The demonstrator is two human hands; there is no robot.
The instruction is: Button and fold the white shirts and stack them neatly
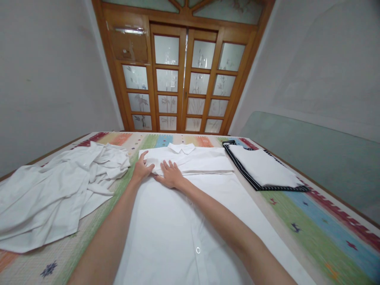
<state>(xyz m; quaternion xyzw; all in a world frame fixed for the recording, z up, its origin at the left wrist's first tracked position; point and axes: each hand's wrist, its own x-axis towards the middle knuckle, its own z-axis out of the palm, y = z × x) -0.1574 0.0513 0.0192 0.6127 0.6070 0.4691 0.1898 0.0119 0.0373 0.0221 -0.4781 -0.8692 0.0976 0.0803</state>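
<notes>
A white shirt (178, 221) lies flat in the middle of the striped, many-coloured bed cover (311, 221). Its long axis runs away from the person, and the collar (181, 148) points to the far wooden door (181, 79). A sleeve part is folded across the chest, near the collar. The left hand (141, 168) lies on the left edge of this fold, with the thumb raised and the fingers curled a little on the cloth. The right hand (170, 175) lies just beside it, flat and spread, pressing and not grasping. A crumpled heap of white clothes (56, 190) lies at the left. A folded garment with dark striped trim (261, 170) lies at the right.
</notes>
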